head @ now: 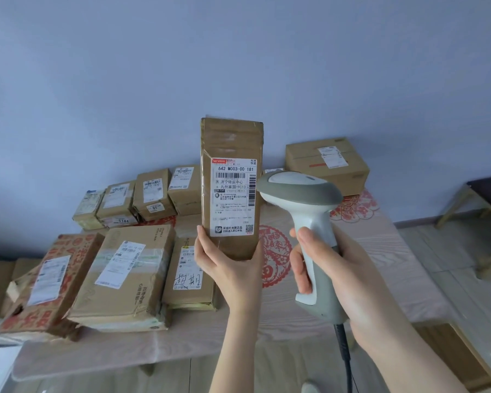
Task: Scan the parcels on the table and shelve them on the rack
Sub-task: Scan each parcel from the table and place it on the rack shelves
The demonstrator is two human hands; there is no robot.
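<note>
Your right hand (pixel 321 262) wraps its grip round the scanner (pixel 304 194) handle, head aimed at the label (pixel 233 194); your left hand (pixel 230 268) clasps the tall parcel (pixel 231 143) upright by its base (barcode facing you, unobstructed). Beyond, other parcels (pixel 131 265) wait on the surface (pixel 394 251).

At frame centre, the left hand (pixel 233 268) holds a tall parcel (pixel 231 188) upright, label facing the camera. The right hand (pixel 329 268) grips a scanner (pixel 309 222) just beside it, above the table (pixel 380 251).
</note>
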